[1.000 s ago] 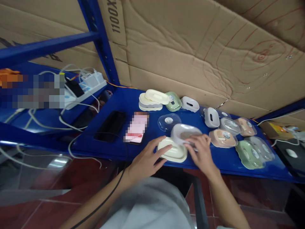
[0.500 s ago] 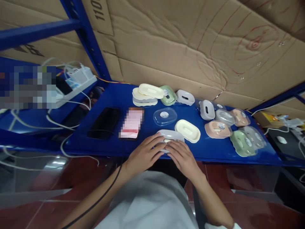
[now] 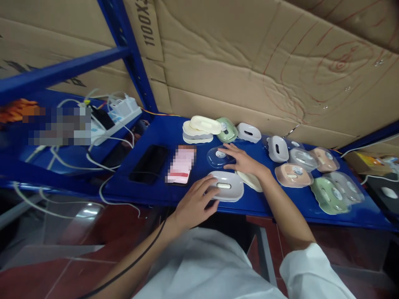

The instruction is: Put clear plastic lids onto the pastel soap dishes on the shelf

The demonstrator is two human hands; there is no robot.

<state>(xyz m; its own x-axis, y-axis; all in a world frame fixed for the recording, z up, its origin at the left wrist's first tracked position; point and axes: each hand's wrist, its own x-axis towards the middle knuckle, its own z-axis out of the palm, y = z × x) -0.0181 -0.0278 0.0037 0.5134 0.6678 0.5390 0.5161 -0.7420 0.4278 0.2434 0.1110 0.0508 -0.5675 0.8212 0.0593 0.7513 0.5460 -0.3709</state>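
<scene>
We rest our left hand (image 3: 192, 204), fingers loosely spread, on the pale grey dish's (image 3: 236, 189) left side. Just on its far side, the clear lid (image 3: 214, 160) runs left to right, nearer our spread right hand (image 3: 246, 161); we cannot tell whether they touch.

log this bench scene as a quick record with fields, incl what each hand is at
left hand: fingers at the left end of the pale grey dish
right hand: reaching over the clear lid; contact unclear
cream tray: partly hidden by the right arm
lit phone: left of the clear lid, beside a dark object
back row, left end: stacked pieces, cream one on top
surface: blue shelf
</scene>
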